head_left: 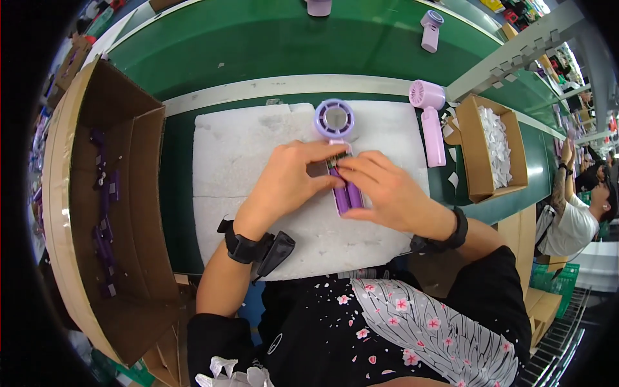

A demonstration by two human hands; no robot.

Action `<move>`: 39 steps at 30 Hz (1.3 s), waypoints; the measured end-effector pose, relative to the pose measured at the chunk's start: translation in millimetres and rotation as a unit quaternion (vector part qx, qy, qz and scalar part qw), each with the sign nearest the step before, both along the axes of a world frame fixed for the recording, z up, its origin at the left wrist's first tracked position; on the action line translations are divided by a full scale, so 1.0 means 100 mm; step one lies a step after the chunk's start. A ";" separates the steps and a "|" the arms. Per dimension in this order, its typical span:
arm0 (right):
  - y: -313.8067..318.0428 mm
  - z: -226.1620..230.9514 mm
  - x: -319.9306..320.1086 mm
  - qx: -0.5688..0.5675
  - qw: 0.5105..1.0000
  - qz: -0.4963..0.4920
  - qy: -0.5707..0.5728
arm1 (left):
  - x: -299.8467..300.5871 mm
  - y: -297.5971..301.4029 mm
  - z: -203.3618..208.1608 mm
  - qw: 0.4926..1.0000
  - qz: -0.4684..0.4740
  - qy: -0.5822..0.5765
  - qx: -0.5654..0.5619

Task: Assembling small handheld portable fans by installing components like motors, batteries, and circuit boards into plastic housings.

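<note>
A lilac handheld fan (334, 119) lies on the white foam pad (248, 145), its round head away from me and its handle toward me. The handle is uncovered, showing a pack of purple battery cells (349, 198) and a small green circuit board near the neck. My left hand (284, 180) grips the handle's upper part from the left, thumb and forefinger closed around it. From the right, my right hand (393, 193) curls over the handle, its fingertips at the board and its thumb beside the battery pack. The fingers partly hide the board.
A pink fan (433, 137) lies right of the pad, beside a carton (477, 169) of white pieces. At left stands a deep carton (145, 174) with several purple battery packs (105, 222). More fans (430, 35) rest on the green belt (258, 45). Another person (574, 222) is at far right.
</note>
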State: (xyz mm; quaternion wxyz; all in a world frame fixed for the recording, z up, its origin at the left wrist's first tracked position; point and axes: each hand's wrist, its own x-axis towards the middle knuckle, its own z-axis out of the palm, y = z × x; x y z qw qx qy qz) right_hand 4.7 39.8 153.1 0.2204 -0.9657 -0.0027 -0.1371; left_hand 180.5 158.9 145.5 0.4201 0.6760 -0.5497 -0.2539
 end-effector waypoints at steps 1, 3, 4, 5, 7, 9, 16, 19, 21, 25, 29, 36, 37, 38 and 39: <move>-0.05 0.00 0.03 0.009 1.000 -0.005 0.004 | 0.00 0.00 0.05 0.999 0.041 -0.015 -0.006; -0.24 0.00 0.29 0.032 0.993 -0.110 0.018 | 0.00 -0.03 0.06 0.997 0.070 -0.033 -0.010; -0.43 -0.04 0.42 -0.051 0.984 -0.166 -0.039 | 0.03 -0.04 0.05 0.995 0.091 -0.047 -0.005; -0.58 -0.08 0.48 -0.136 0.961 -0.220 -0.095 | 0.05 -0.06 0.04 0.992 0.111 -0.061 -0.001; -0.69 0.12 0.45 -0.130 0.958 -0.244 -0.082 | 0.11 -0.07 0.02 0.986 0.144 -0.079 0.003; -0.86 0.27 0.29 -0.107 0.947 -0.301 -0.044 | 0.07 -0.12 -0.06 0.986 0.143 -0.083 -0.014; -1.22 0.12 -0.53 -0.042 0.901 -0.404 0.151 | 0.08 -0.15 -0.29 0.981 0.128 -0.121 -0.083; -1.30 -0.09 -0.68 -0.056 0.953 -0.299 0.013 | 0.05 -0.24 -0.28 0.977 0.137 -0.123 -0.110; -1.10 0.23 -0.49 0.088 0.893 -0.433 0.089 | 0.06 -0.20 -0.31 0.982 0.141 -0.089 -0.089; -0.84 0.45 -0.34 0.007 0.927 -0.372 0.046 | 0.12 -0.19 -0.26 0.984 0.169 -0.027 -0.057; -0.41 0.27 -0.08 -0.103 0.978 -0.182 0.020 | 0.32 -0.07 -0.26 0.954 0.285 -0.023 -0.091; -0.10 -0.05 0.03 0.134 0.984 -0.118 -0.012 | 1.63 0.90 -0.15 0.837 0.488 -0.246 0.019; -0.09 -0.04 0.05 0.198 0.973 -0.112 -0.037 | 1.97 1.21 -0.24 0.808 0.518 -0.278 0.041; -0.15 -0.05 0.07 0.202 0.972 -0.115 -0.042 | 2.19 1.42 -0.27 0.779 0.545 -0.298 0.088; -0.27 -0.08 0.07 0.220 0.963 -0.144 -0.060 | 2.36 1.57 -0.26 0.747 0.567 -0.320 0.134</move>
